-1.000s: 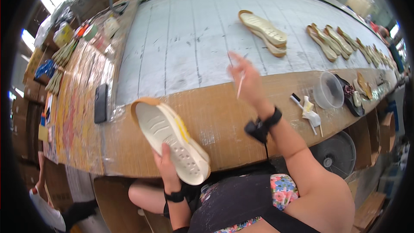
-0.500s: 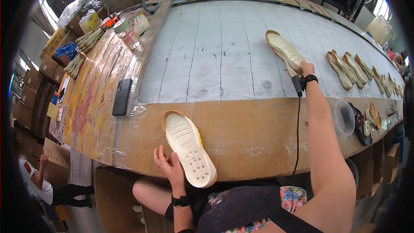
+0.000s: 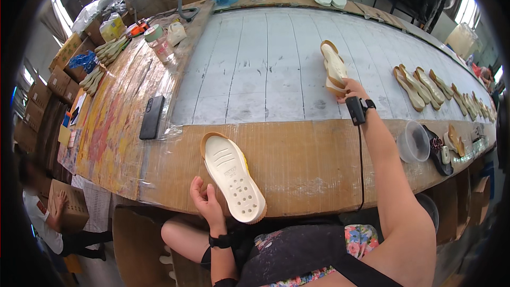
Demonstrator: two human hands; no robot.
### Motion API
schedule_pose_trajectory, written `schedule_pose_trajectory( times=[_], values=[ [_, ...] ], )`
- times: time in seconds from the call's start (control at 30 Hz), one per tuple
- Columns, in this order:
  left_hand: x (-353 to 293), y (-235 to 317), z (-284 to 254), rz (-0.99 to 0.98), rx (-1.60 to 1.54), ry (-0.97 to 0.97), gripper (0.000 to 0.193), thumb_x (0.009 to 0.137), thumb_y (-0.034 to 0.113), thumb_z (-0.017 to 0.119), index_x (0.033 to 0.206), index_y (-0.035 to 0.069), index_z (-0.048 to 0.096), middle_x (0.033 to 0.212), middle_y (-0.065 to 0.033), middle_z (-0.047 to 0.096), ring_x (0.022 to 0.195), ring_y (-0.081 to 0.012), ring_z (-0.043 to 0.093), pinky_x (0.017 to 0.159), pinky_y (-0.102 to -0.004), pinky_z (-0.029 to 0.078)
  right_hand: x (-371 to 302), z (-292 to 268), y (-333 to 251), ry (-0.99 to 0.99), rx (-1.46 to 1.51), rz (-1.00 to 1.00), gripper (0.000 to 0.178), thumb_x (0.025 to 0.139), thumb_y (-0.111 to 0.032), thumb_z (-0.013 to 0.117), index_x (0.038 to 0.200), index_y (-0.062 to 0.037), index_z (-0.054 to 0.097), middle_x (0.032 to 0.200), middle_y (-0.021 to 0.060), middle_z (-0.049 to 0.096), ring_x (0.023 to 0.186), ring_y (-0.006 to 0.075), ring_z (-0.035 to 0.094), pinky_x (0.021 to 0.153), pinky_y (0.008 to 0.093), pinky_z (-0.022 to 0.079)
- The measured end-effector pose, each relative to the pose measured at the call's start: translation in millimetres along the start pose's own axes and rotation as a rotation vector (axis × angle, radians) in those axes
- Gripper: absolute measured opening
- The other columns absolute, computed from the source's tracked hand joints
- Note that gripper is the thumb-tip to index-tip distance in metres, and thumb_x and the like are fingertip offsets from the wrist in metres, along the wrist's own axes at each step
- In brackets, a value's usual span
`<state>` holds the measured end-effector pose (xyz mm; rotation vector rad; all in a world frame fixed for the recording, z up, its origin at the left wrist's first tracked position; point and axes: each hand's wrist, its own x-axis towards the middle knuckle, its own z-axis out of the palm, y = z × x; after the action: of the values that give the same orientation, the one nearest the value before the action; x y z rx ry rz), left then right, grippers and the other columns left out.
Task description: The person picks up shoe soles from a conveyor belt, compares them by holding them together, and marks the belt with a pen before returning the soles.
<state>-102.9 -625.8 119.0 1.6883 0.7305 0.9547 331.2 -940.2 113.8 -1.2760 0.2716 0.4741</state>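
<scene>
A cream shoe sole (image 3: 232, 174) with a tan rim and round holes toward its near end lies on the cardboard-covered front of the table. Just left of it is my left hand (image 3: 206, 200), fingers apart and holding nothing. Out over the white lined sheet (image 3: 284, 66), my right hand (image 3: 351, 91) grips the near end of another cream sole (image 3: 333, 66) with tan edges. That sole is tilted on its side; whether a second one is pressed against it I cannot tell. A black device (image 3: 355, 110) with a cable is strapped at my right wrist.
A row of soles (image 3: 425, 87) stands on the sheet at the right. Nearer are a clear plastic tub (image 3: 414, 142) and a dark sandal (image 3: 438, 151). A phone (image 3: 152, 118) and a bottle (image 3: 158, 42) lie left. A person carrying a carton (image 3: 69, 205) is at far left.
My right hand has moved a little left, turning its sole more upright. My left hand stays beside the near sole. The person at far left has shifted with the carton.
</scene>
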Motion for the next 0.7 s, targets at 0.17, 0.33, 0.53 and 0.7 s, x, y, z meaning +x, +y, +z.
schedule_pose_trajectory(
  times=[0.17, 0.33, 0.53, 0.7],
  values=[
    [6.2, 56.8, 1.2, -0.026, -0.187, -0.104, 0.038, 0.081, 0.002, 0.05, 0.118, 0.0, 0.041, 0.118, -0.0094, 0.043, 0.108, -0.0178, 0.042, 0.09, -0.0286, 0.034, -87.7, 54.0, 11.8, -0.389, 0.471, 0.318, 0.019, 0.079, -0.011, 0.053, 0.097, -0.0054, 0.052, 0.092, 0.0124, 0.052, 0.087, 0.0248, 0.048, 0.069, 0.0418, 0.041],
    [-0.4, 123.3, 32.9, -0.092, -0.559, -0.449, 0.06, 0.084, 0.016, 0.053, 0.132, 0.003, 0.02, 0.132, -0.0127, 0.031, 0.12, -0.0231, 0.031, 0.096, -0.0354, 0.029, -201.9, 128.8, 18.9, -0.798, 0.369, 0.273, 0.034, 0.077, -0.015, 0.055, 0.109, -0.0031, 0.05, 0.106, 0.0088, 0.054, 0.095, 0.021, 0.051, 0.079, 0.0409, 0.041],
    [-2.1, 124.2, 45.5, -0.206, -0.953, -0.295, 0.062, 0.088, 0.033, 0.045, 0.133, 0.006, 0.012, 0.133, -0.0133, 0.027, 0.122, -0.0247, 0.03, 0.098, -0.038, 0.028, -266.4, 195.7, 68.8, -0.782, -0.054, -0.316, 0.06, 0.068, -0.013, 0.066, 0.119, 0.005, 0.041, 0.116, 0.0129, 0.049, 0.1, 0.0205, 0.051, 0.085, 0.029, 0.041],
    [1.7, 111.7, 36.0, -0.363, -0.921, -0.083, 0.05, 0.091, 0.033, 0.037, 0.13, 0.006, 0.019, 0.126, -0.0128, 0.036, 0.112, -0.0249, 0.043, 0.092, -0.0375, 0.039, -310.5, 211.0, 84.2, -0.639, -0.517, -1.072, 0.078, 0.059, -0.024, 0.077, 0.123, 0.0002, 0.039, 0.124, 0.0156, 0.042, 0.108, 0.0264, 0.043, 0.086, 0.0329, 0.041]
  ],
)
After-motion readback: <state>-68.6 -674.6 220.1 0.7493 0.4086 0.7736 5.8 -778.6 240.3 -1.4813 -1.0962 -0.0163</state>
